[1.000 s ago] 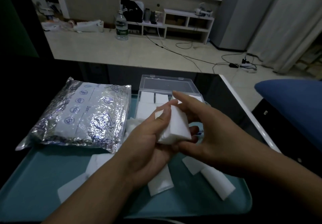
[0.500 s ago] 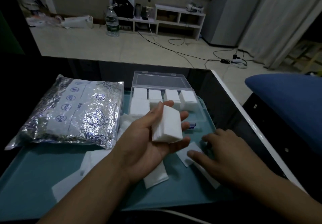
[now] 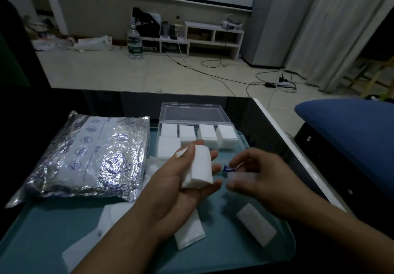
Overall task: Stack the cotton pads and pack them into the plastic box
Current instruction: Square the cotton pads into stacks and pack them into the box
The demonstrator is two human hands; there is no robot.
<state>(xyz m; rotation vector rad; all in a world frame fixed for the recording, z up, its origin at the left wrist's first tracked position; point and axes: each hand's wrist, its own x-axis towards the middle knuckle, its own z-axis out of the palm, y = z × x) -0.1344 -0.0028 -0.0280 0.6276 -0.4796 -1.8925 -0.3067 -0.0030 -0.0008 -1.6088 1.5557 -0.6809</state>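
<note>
Two hands: left (image 3: 181,188) cups pad stack (image 3: 199,167); right (image 3: 262,177) blurred, grip unclear.

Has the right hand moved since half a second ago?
Yes. The right hand has lifted off the tray and come toward the stack of pads, apparently pinching one blurred pad.

We see a thick white stack of cotton pads (image 3: 197,168) lying in the upturned left hand (image 3: 181,179). Beyond its fingertips sits the clear plastic box (image 3: 197,133), lid open, holding upright white stacks. Loose pads (image 3: 255,223) lie flat below the right hand (image 3: 262,177).
</note>
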